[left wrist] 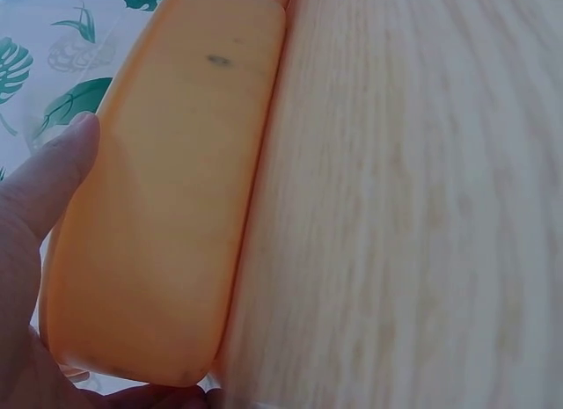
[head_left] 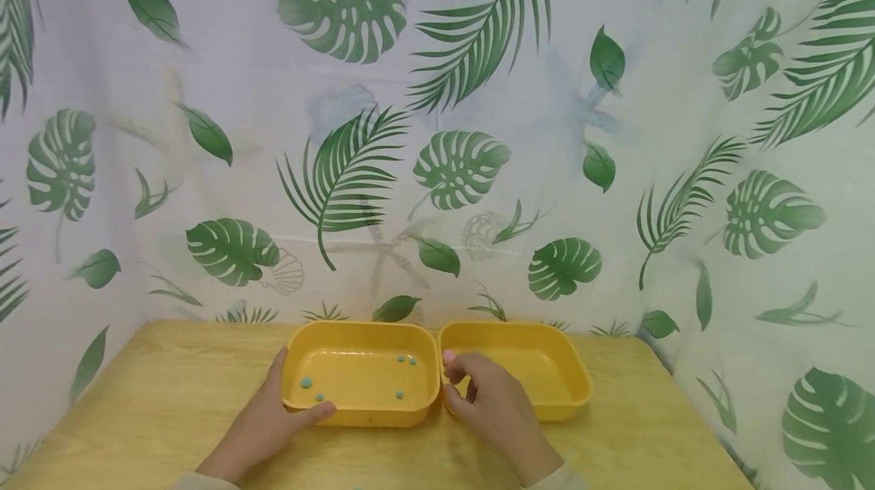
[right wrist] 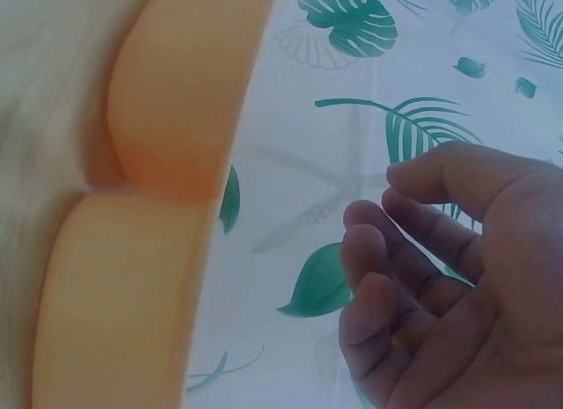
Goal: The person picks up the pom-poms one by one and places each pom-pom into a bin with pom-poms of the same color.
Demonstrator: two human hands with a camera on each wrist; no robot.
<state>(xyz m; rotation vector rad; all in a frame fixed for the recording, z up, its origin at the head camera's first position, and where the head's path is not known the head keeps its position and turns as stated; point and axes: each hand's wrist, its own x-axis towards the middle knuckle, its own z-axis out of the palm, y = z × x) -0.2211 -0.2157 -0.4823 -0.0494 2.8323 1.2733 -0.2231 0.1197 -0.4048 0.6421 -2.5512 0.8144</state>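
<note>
My left hand (head_left: 270, 422) grips the near left corner of a yellow plastic tray (head_left: 369, 418), its thumb over the front rim and its fingers round the left end. Several small blue balls (head_left: 306, 382) lie spread over that tray's floor. At the left end of a second yellow tray (head_left: 560, 412), my right hand (head_left: 495, 403) hovers with loosely curled fingers. The right wrist view shows a gap between thumb and fingers (right wrist: 362, 251), with nothing held there. A small pink piece (head_left: 448, 356) shows just beyond the right fingertips, partly hidden by them.
Both trays stand side by side, ends close together, on a wood-grain table (head_left: 171, 376). A white curtain (head_left: 478, 277) with green leaf prints hangs behind the table and along both sides. A tiny blue bit (head_left: 358, 488) shows at the bottom edge.
</note>
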